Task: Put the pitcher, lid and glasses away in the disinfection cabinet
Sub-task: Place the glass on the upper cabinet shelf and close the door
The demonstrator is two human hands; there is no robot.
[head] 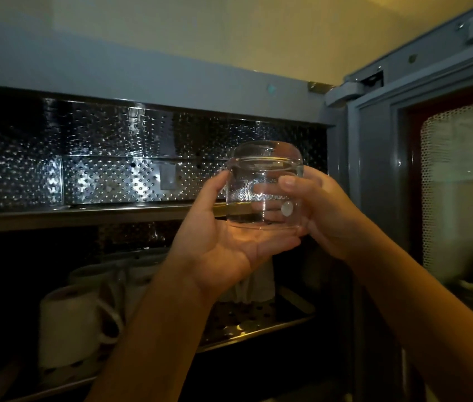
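At centre frame, a clear, round glass vessel with a domed top [261, 181] is held upright, its long axis vertical, before the open grey disinfection cabinet [171, 82]. It is cradled from below on the flat, straight fingers of the left hand [229, 245] and is gripped from the right by the right hand [325, 210], thumb in front. The perforated steel upper shelf [84, 211] lies directly behind it; a forward push looks needed, with its base probably lifted over the lip.

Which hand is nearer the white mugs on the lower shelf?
Left. The left hand supports the glassware from below, above and right of the mugs; the right hand holds the glassware's right side, farther off.
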